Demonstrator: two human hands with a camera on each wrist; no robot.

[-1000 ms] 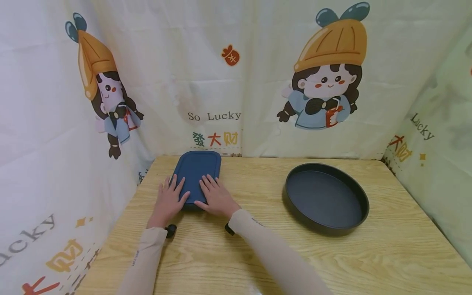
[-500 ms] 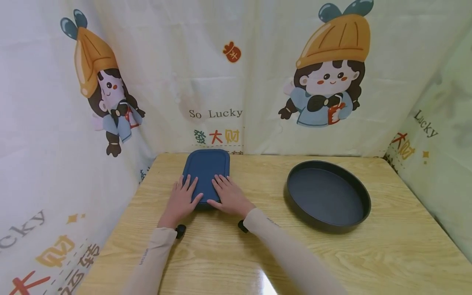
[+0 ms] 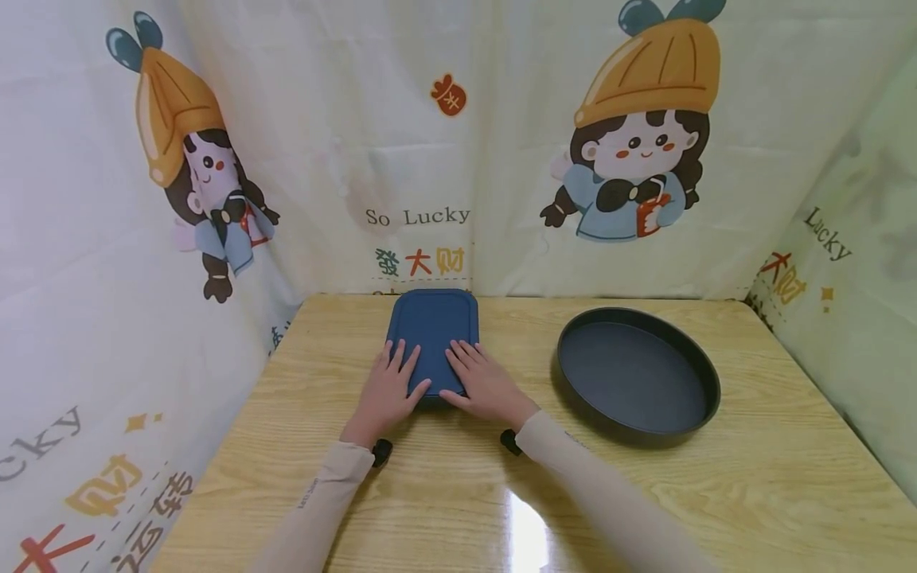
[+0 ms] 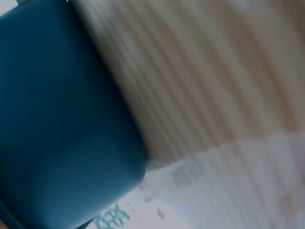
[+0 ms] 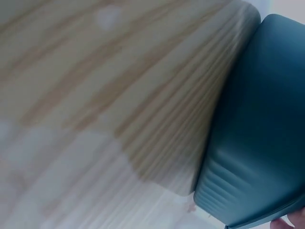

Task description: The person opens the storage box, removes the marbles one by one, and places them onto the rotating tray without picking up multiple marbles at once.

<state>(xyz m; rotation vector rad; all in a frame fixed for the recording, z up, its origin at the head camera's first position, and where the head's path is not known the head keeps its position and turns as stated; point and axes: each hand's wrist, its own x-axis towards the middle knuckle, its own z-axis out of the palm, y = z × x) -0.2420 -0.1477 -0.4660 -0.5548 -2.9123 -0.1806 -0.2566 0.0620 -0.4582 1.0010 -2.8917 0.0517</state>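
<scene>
A dark blue rectangular box (image 3: pixel 435 318) with a flat, ridged lid stands toward the back of the table, left of centre. My left hand (image 3: pixel 389 391) lies over its near left edge, fingers spread and straight on the lid, thumb at the near edge. Opposite it, my right hand (image 3: pixel 489 385) rests on the near right part of the lid, fingers straight and pointing away. In the left wrist view the box's smooth side (image 4: pixel 62 119) fills the left part. The right wrist view shows the box's other side (image 5: pixel 262 114), with fingertips (image 5: pixel 296 220) at the lid's rim.
A large round dark grey pan (image 3: pixel 637 378) with a low wall sits to the right on the wooden table (image 3: pixel 444 509). Printed cloth (image 3: pixel 501 159) hangs close behind the table's back edge and along both sides.
The box has slid to the right along the table with both hands on it. The pan stays in place, and the head view has shifted slightly.
</scene>
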